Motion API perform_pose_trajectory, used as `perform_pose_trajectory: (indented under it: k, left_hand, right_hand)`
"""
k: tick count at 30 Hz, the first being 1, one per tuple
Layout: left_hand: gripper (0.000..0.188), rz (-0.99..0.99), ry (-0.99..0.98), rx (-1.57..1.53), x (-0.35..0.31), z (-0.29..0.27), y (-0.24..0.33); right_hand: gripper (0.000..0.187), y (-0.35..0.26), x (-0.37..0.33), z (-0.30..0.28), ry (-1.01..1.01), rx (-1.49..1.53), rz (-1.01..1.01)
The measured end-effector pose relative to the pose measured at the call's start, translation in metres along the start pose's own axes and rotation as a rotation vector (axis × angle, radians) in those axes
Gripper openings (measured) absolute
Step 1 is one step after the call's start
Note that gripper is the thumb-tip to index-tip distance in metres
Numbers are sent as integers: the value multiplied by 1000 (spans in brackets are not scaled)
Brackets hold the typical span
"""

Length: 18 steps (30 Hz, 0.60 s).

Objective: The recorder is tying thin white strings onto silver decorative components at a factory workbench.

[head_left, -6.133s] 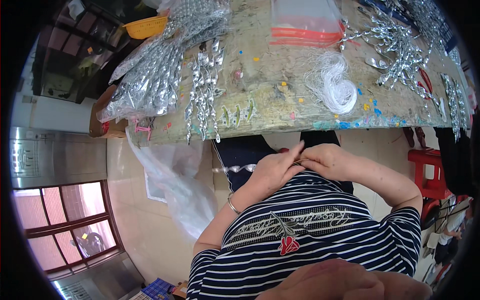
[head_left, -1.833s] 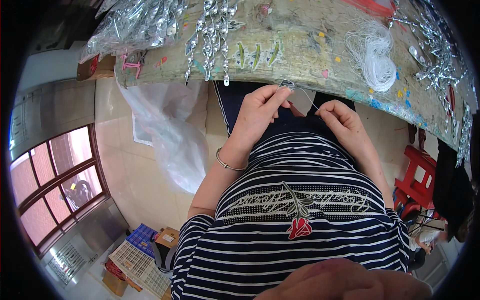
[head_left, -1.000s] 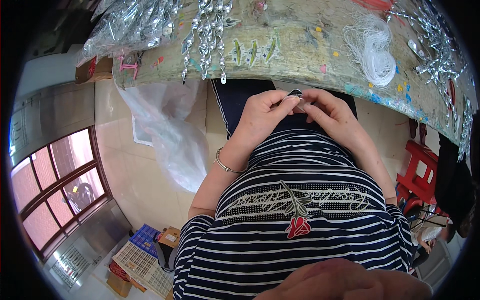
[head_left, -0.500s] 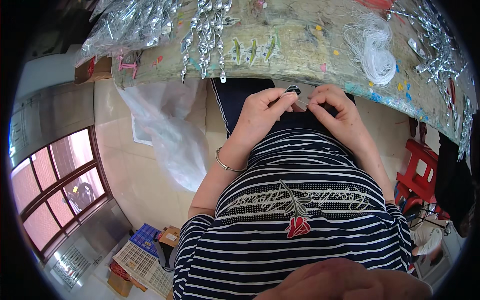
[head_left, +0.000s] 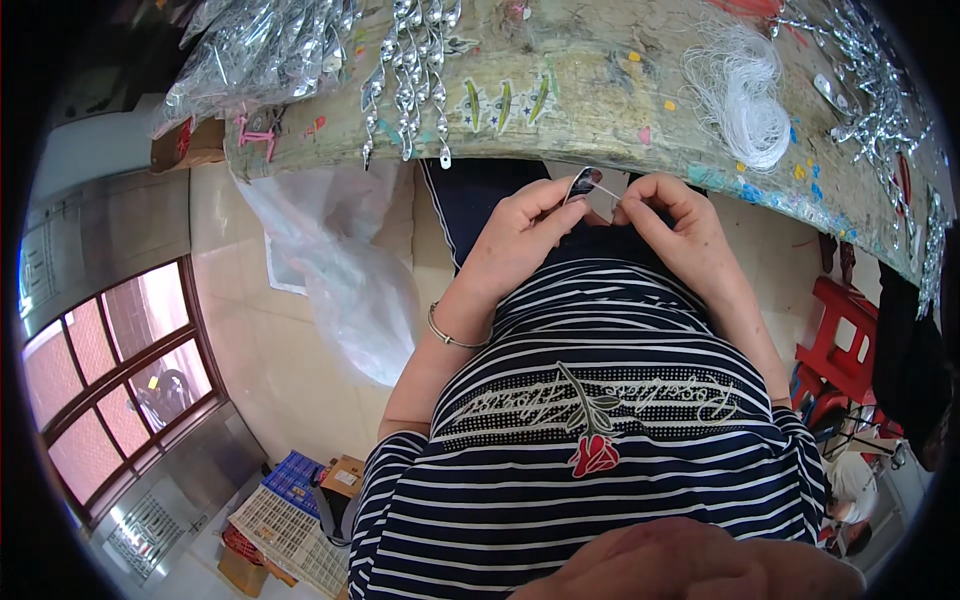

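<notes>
My left hand (head_left: 522, 228) pinches a small shiny silver piece (head_left: 581, 183) just off the table's near edge, holding it tilted up. From its top a thin white string (head_left: 606, 190) stretches across to my right hand (head_left: 672, 222), whose thumb and fingers are closed on it. The lower part of the piece is hidden by my left fingers. On the table (head_left: 590, 110) beyond, several twisted silver strips (head_left: 407, 95) lie side by side, and a loose hank of white string (head_left: 757, 120) rests to the right.
Plastic-wrapped silver strips (head_left: 265, 70) are heaped at the far left. Tangled silver strands (head_left: 875, 100) cover the table's right end. Leaf-like stickers (head_left: 505, 103) lie near the edge. White plastic sheeting (head_left: 350, 270) hangs below left; a red stool (head_left: 838, 335) stands at the right.
The silver piece has turned more upright in my left fingers. The string now runs from its top to my right hand, which has shifted slightly.
</notes>
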<state>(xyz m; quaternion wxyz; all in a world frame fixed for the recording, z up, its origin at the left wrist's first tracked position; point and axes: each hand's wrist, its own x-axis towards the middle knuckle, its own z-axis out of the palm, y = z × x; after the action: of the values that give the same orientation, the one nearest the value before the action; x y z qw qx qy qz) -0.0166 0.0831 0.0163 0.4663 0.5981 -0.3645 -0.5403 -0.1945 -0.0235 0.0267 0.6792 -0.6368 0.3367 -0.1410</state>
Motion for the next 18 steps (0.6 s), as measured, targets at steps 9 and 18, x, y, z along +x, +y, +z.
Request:
perform_pose_trajectory:
  k: [9,18]
  left_hand:
    - [39,-32,40,-123,-2,4,8]
    - [42,-3,57,-138,-1,3,4]
  right_hand:
    - [9,1,2,1,29,-8,106]
    - [11,7,3,-1,29,-83,90]
